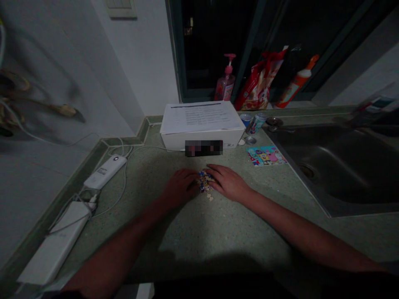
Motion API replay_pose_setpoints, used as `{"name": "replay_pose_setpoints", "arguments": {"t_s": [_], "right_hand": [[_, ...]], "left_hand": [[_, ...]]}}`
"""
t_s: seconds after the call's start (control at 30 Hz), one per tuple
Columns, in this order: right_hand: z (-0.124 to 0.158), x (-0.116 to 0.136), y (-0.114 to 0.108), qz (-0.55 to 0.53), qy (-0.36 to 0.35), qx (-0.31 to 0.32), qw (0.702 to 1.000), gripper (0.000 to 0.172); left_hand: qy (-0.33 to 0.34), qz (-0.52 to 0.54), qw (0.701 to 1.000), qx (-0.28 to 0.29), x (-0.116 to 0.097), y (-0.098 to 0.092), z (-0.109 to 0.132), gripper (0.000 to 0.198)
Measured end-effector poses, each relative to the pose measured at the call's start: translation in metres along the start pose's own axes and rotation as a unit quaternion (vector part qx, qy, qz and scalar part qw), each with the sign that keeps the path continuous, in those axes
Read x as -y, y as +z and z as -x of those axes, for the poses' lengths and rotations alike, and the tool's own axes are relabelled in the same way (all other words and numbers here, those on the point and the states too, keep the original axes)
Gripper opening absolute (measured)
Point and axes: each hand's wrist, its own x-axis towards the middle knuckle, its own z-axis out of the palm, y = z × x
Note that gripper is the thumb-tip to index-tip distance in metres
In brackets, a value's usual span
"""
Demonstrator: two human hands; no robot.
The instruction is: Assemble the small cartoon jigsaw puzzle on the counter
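Note:
A small heap of jigsaw puzzle pieces (205,181), some blue and some tan, lies on the green speckled counter (218,241). My left hand (181,185) rests against the heap's left side, its fingers stretched toward the pieces. From the right, my right hand (229,182) touches the heap with its fingers spread around it. A few tan pieces lie just below the main heap. Neither hand grips a piece that I can make out. Behind the hands, a phone-like dark object (204,148) leans on a white box (202,124), its front blurred.
At the right is a metal sink (343,162), with a colourful cartoon picture card (267,156) beside its edge. Cans (258,123) stand near the box. White power strips (105,171) and cables run along the left. A pink pump bottle (225,85) and a red bag (262,81) stand by the window.

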Motion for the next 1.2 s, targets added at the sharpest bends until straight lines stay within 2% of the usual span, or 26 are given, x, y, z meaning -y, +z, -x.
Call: {"name": "replay_pose_setpoints", "arguments": {"t_s": [0.1,0.23,0.3,0.4,0.6,0.73,0.9,1.0,1.1,1.2], "right_hand": [[0.012,-0.002,-0.008,-0.006,0.022,-0.015,1.0,0.039],[0.047,0.0,-0.016,-0.02,-0.007,-0.006,1.0,0.036],[0.065,0.007,-0.016,-0.014,-0.017,-0.003,1.0,0.033],[0.08,0.022,-0.014,-0.003,-0.02,0.011,1.0,0.031],[0.075,0.043,-0.009,0.004,-0.023,0.032,0.999,0.05],[0.062,0.042,-0.005,0.02,-0.022,0.042,0.999,0.051],[0.046,0.036,0.0,0.027,-0.028,0.035,0.999,0.051],[0.041,0.036,-0.003,0.027,-0.033,0.017,0.999,0.046],[0.044,0.039,-0.007,0.011,-0.076,0.004,0.997,0.032],[0.049,0.043,-0.006,-0.004,-0.115,0.0,0.993,0.024]], "left_hand": [[-0.005,0.001,0.999,0.043,-0.001,-0.014,0.009,0.022],[0.015,0.001,0.994,0.107,-0.009,-0.03,0.022,0.019],[0.029,-0.007,0.989,0.141,-0.014,-0.033,0.025,0.02],[0.039,-0.017,0.987,0.155,-0.021,-0.033,0.025,0.018],[0.052,0.017,0.991,0.122,-0.026,-0.028,0.022,0.023],[0.05,0.022,0.994,0.09,-0.02,-0.015,0.021,0.026],[0.063,0.008,0.998,0.02,-0.007,0.006,0.012,0.023],[0.04,-0.022,0.999,-0.008,-0.004,0.007,0.01,0.017],[0.013,-0.042,0.999,0.01,-0.005,-0.001,0.014,0.016],[0.017,-0.055,0.997,0.042,-0.007,-0.008,0.022,0.017]]}}
